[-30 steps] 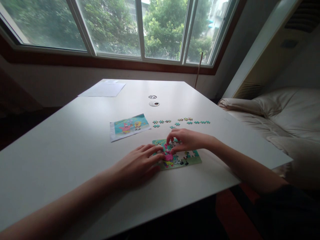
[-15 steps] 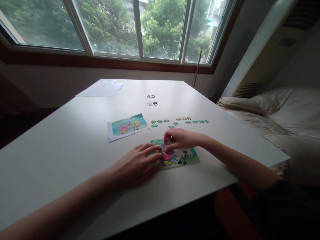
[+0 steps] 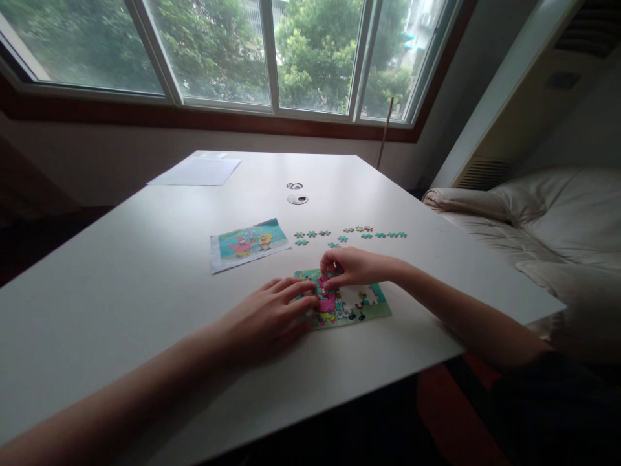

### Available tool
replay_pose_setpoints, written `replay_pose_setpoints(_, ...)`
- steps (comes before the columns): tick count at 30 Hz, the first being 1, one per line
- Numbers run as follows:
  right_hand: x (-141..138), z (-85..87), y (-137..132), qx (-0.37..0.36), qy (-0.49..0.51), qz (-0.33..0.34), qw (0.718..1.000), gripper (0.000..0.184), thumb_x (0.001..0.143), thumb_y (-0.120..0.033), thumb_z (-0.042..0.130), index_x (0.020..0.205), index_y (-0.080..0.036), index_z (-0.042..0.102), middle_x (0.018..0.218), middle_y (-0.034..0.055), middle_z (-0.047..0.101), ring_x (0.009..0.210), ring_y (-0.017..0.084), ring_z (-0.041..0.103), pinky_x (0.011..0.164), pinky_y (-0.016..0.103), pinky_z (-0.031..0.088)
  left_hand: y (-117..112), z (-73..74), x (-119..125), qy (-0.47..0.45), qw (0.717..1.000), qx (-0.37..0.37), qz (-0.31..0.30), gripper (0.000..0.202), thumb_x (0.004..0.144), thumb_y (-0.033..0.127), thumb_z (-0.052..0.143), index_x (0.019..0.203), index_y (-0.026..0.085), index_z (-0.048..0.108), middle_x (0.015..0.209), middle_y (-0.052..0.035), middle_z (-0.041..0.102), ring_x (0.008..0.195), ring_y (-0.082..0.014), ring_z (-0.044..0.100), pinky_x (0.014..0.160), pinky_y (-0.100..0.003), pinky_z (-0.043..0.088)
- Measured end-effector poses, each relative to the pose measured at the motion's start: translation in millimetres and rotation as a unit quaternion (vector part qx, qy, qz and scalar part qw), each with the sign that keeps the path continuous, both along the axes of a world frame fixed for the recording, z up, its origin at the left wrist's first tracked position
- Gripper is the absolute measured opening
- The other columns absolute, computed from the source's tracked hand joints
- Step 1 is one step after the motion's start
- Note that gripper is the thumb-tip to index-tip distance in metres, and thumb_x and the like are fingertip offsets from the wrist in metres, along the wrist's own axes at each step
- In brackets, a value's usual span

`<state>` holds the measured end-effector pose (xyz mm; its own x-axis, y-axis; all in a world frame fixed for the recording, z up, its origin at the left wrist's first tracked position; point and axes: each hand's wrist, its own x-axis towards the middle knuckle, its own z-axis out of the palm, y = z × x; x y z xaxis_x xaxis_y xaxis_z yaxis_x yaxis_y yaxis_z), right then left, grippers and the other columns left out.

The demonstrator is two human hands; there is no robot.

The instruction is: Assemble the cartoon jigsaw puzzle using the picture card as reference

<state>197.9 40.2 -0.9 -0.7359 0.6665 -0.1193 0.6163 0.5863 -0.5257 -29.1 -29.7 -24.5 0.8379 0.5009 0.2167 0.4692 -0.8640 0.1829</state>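
Note:
A partly filled jigsaw puzzle with a pink cartoon figure lies on the white table near its front edge. My left hand rests with its fingers stretched over the puzzle's left side. Over the upper middle of the puzzle, my right hand has thumb and fingers bent in a pinch; whatever is between the fingertips is hidden. White gaps show in the puzzle's right part. Beyond it lie several loose puzzle pieces in rough rows. A printed picture sheet of the cartoon scene lies to the left of them.
The white table extends toward the window. White paper lies at its far left corner. Near the far middle are a round hole and a round cover. A pale leather sofa stands to the right.
The view has shifted very slightly. Both hands stay at the same places on the puzzle, and the loose pieces have not moved on the table.

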Motion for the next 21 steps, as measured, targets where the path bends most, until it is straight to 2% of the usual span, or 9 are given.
replay_pose_setpoints(7, 0.2, 1.5, -2.3, 0.004, -0.004, -0.004, 1.000, 0.030, 0.074, -0.039, 0.065, 0.092, -0.015, 0.058, 0.081, 0.0026, 0.058, 0.069, 0.012, 0.047, 0.060, 0.023, 0.035, 1.9, -0.4, 0.3, 0.001, 0.999, -0.003, 0.043, 0.034, 0.089, 0.033, 0.047, 0.122, 0.026, 0.046, 0.125, -0.0079, 0.051, 0.115, -0.0285, 0.044, 0.092, -0.047, 0.038)
replay_pose_setpoints(11, -0.1, 4.6, -5.3, 0.029, -0.024, -0.005, 0.999, 0.036, 0.070, -0.042, 0.068, 0.092, -0.015, 0.059, 0.085, 0.0046, 0.058, 0.074, 0.014, 0.048, 0.061, 0.024, 0.036, 1.7, 0.4, 0.7, 0.003, 0.999, -0.008, 0.042, 0.035, 0.089, 0.032, 0.046, 0.123, 0.025, 0.046, 0.124, -0.0079, 0.051, 0.113, -0.0280, 0.045, 0.092, -0.047, 0.038)
replay_pose_setpoints(16, -0.3, 7.1, -7.3, 0.011, -0.033, -0.002, 0.999, 0.038, 0.067, -0.043, 0.070, 0.090, -0.016, 0.057, 0.084, 0.0037, 0.057, 0.075, 0.015, 0.048, 0.060, 0.024, 0.036, 1.6, 1.0, 0.5, 0.012, 0.999, -0.003, 0.037, 0.034, 0.090, 0.032, 0.044, 0.124, 0.026, 0.045, 0.124, -0.0082, 0.051, 0.114, -0.0274, 0.044, 0.092, -0.046, 0.037)
replay_pose_setpoints(21, -1.4, 8.2, -9.3, 0.005, -0.009, -0.008, 1.000, 0.032, 0.069, -0.035, 0.070, 0.088, -0.016, 0.053, 0.084, 0.0027, 0.058, 0.070, 0.012, 0.048, 0.059, 0.023, 0.036, 2.1, 0.5, 0.3, 0.014, 0.999, 0.001, 0.036, 0.035, 0.090, 0.033, 0.044, 0.124, 0.026, 0.044, 0.125, -0.0078, 0.051, 0.114, -0.0272, 0.044, 0.092, -0.046, 0.037)
